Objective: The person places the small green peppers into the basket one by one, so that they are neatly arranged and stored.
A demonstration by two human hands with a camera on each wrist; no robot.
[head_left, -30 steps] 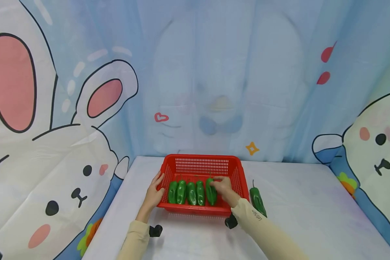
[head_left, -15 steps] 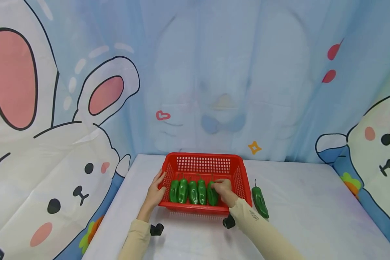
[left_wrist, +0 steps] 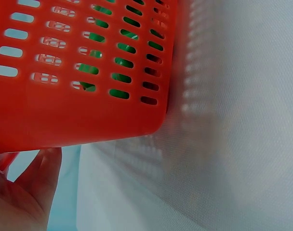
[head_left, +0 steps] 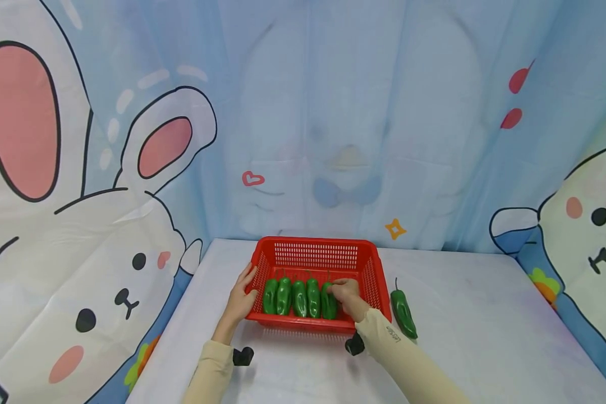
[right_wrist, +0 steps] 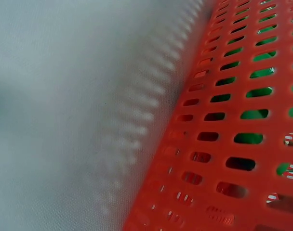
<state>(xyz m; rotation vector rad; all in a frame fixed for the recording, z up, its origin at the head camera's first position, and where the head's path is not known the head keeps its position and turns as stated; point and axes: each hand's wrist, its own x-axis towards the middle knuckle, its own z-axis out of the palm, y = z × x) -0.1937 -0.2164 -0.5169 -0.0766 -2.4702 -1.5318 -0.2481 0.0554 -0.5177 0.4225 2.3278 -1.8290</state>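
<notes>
Head view: I log right hand [head_left: 344,292] inside basket [head_left: 317,247], fingertips pinching the rightmost of five peppers [head_left: 328,301], long axes 12-to-6. Left hand [head_left: 239,300] lies flat against the 9 o'clock wall. Spare pepper [head_left: 403,313] on table [head_left: 474,314] at 3 o'clock, nearer the right.

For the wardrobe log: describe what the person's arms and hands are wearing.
Both arms wear long cream-beige sleeves to the wrist. The right sleeve carries small dark lettering, too small to read. A black device sits under each wrist. The left hand and right hand are bare.
</notes>
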